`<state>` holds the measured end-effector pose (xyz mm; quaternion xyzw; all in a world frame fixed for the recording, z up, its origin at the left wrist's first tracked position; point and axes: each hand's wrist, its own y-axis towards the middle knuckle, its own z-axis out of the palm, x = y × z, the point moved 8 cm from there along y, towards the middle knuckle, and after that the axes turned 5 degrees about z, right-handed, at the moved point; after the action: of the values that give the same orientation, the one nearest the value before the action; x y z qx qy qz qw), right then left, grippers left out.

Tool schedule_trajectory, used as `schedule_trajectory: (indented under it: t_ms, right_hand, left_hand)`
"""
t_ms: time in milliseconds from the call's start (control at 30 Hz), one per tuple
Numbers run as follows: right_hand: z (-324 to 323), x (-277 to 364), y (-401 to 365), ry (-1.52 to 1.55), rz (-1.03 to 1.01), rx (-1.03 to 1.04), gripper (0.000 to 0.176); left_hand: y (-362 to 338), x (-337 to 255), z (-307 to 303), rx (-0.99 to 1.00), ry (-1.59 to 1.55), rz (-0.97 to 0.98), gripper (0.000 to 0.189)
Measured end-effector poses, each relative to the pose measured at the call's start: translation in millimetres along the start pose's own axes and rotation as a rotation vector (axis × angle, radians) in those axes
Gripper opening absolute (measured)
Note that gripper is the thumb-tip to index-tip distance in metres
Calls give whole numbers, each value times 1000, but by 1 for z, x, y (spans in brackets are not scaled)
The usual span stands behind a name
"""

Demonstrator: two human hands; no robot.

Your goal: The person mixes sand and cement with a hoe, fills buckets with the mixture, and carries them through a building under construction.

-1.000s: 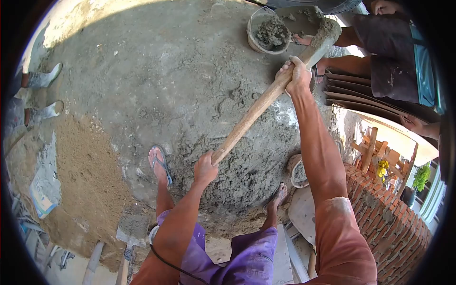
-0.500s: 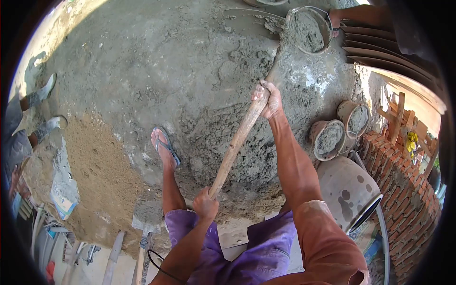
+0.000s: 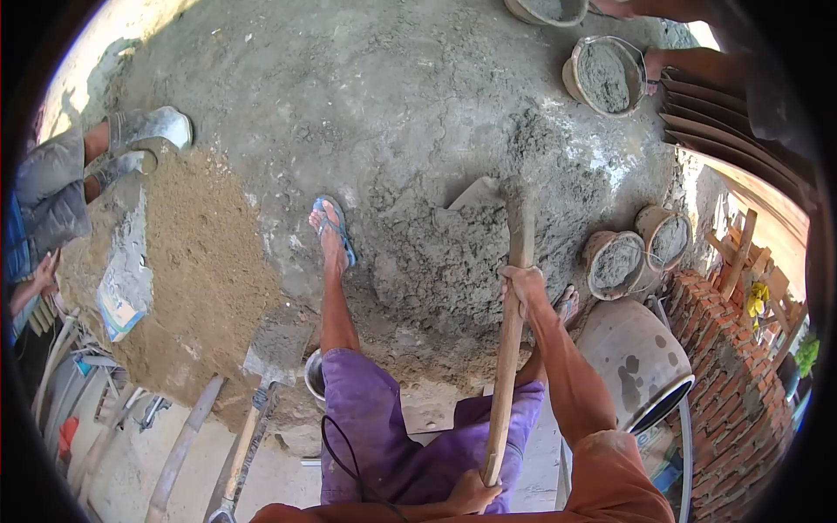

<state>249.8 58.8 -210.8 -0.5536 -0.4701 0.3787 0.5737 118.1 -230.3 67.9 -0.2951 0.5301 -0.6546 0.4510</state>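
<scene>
The hoe [image 3: 504, 375] is held by both hands and lies in front of the person, its handle running up the view from the lap toward the grey mix [image 3: 436, 261]. The right hand [image 3: 523, 288] is clenched around the handle at about mid-length, between the butt and the head. The left hand [image 3: 473, 493] grasps the handle close to the butt, in front of the shorts [image 3: 375, 427]. The blade [image 3: 479, 193] is beyond the right hand, at the far end of the hoe, and points to the left of the handle; its lower part is covered by mix. The left foot [image 3: 330, 228], in a flip-flop, stands left of the mix; the right foot [image 3: 568, 303] is right of the handle. Two buckets [image 3: 614, 264] filled with mix stand side by side to the right of the right hand, next to a large pot [image 3: 623, 357] lying tilted. A further filled bucket [image 3: 608, 78] is located beyond them, near a co-worker's foot [image 3: 652, 70]. A brick stack [image 3: 732, 383] occupies the right side. A shovel [image 3: 277, 350] lies to the left of the shorts, blade at the edge of the sand [image 3: 200, 261]. A second co-worker's boots [image 3: 161, 127] are at the far left, beside the sand.
</scene>
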Motion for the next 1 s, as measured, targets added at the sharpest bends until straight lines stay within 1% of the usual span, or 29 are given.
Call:
schedule_trajectory:
  t_ms: [33, 67, 100, 133, 167, 200, 233, 267, 300, 333, 367, 400, 433, 467, 500, 533, 567, 600, 633, 667, 700, 733, 800, 833, 900, 1000]
  right_hand:
    - [8, 4, -13, -154, -20, -94, 9]
    - [22, 12, -23, -159, -15, -91, 9]
    - [38, 28, -32, -180, -60, -43, 10]
    - [55, 44, -36, -199, -105, 6, 11]
    - [79, 60, -34, -69, -111, 116, 13]
    - [103, 76, -25, 64, -112, 222, 15]
    - [129, 86, -2, 185, -118, 353, 15]
    - [159, 102, 16, 190, -138, 457, 18]
    - [185, 113, 31, 234, -126, 503, 15]
    - [208, 117, 55, 245, -118, 546, 13]
    - [222, 114, 62, 180, -109, 514, 12]
    - [223, 111, 67, 123, -105, 476, 11]
    - [213, 96, 68, 116, -70, 470, 12]
    - [200, 74, 66, 103, -36, 473, 12]
    - [175, 51, 61, 71, 14, 413, 13]
    - [146, 21, 53, 32, 72, 359, 14]
    - [116, -7, 48, 22, 95, 304, 16]
    - [87, -28, 41, 13, 114, 252, 17]
    - [59, -37, 27, 9, 108, 210, 17]
    - [35, -43, 12, 6, 109, 166, 18]
    - [19, -31, -10, 27, 48, 133, 19]
    - [4, -13, -29, 44, -21, 101, 21]
    - [-22, 9, -34, 58, -132, 88, 24]
    - [-34, 27, -42, 83, -180, 55, 23]
    - [-52, 65, -45, 121, -296, 0, 22]
    - [-73, 114, -19, 152, -472, -72, 18]
  left_hand:
    - [-10, 5, 9, 183, -269, -60, 25]
    - [-16, 5, 2, 166, -276, -70, 22]
    - [-10, 12, 4, 167, -289, -74, 22]
    - [5, 8, -10, -30, -205, 126, 23]
    - [11, -1, -26, -228, -112, 328, 25]
    - [20, -25, -56, -360, -10, 310, 32]
    - [43, -24, -74, -417, 68, 220, 36]
    - [58, -46, -105, -495, 110, 188, 35]
    - [73, -58, -129, -586, 188, 157, 31]
    - [85, -68, -145, -615, 154, 139, 28]
    - [96, -64, -148, -646, 90, 196, 25]
    - [96, -60, -136, -561, -47, 160, 23]
    - [92, -59, -121, -477, -181, 118, 21]
    - [85, -57, -93, -418, -268, 184, 18]
    - [81, -32, -54, -344, -386, 183, 14]
    - [60, -38, -26, -267, -556, 109, 12]
    - [47, -26, -1, -186, -423, 23, 12]
    - [33, -27, 17, -52, -419, -31, 10]
    - [26, -10, 38, 65, -463, -67, 16]
    - [20, -5, 49, 169, -347, -32, 19]
    - [12, -3, 58, 274, -229, 0, 23]
    - [11, -4, 60, 276, -229, -5, 23]
    - [6, -15, 73, 418, -315, 23, 25]
    - [11, -17, 73, 425, -321, 22, 25]
    - [35, -26, 56, 330, -185, 102, 21]
    - [67, -64, 8, 209, -210, 170, 17]
